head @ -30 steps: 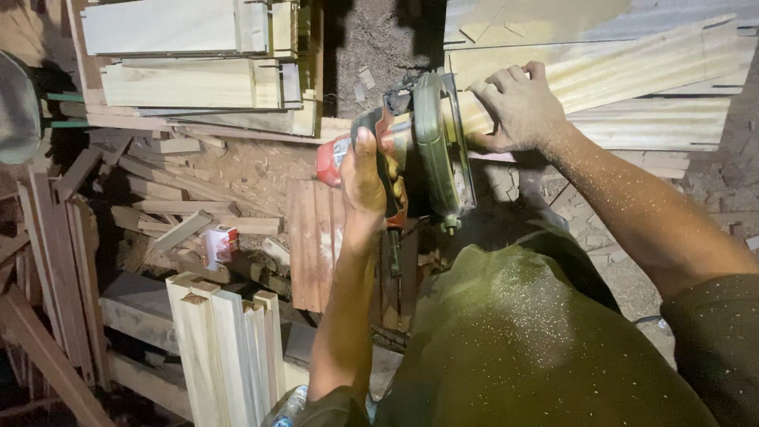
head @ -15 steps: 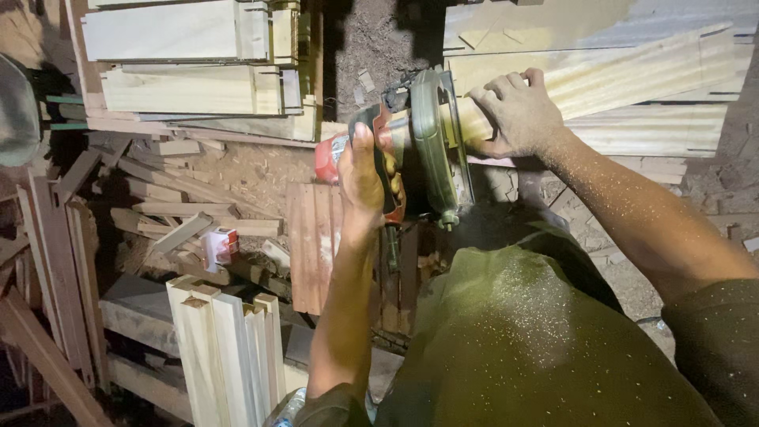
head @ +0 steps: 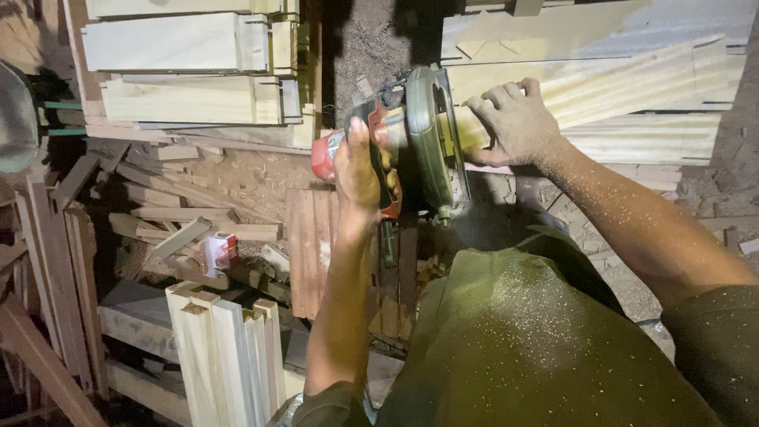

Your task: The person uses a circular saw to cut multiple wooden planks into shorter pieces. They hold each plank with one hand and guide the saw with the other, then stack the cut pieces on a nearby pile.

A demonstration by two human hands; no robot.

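A circular saw (head: 411,142) with a green blade guard and a red motor end sits at the near end of a pale grooved plank (head: 632,79), which runs off toward the upper right of the view across other light boards. The left hand (head: 360,170) is wrapped around the saw's handle, fingers curled tight about it and the thumb pointing up along the grip. The right hand (head: 514,122) lies flat on top of the plank just beside the guard, fingers pressed together and bent over the far edge, pinning the wood down. Sawdust speckles the right forearm and the dark green trousers (head: 538,340) below. To the left lie stacks of cut pale boards (head: 182,71), a heap of offcuts (head: 174,205) on the ground, a small red and white box (head: 219,251) among them, and a bundle of upright notched pieces (head: 225,348).
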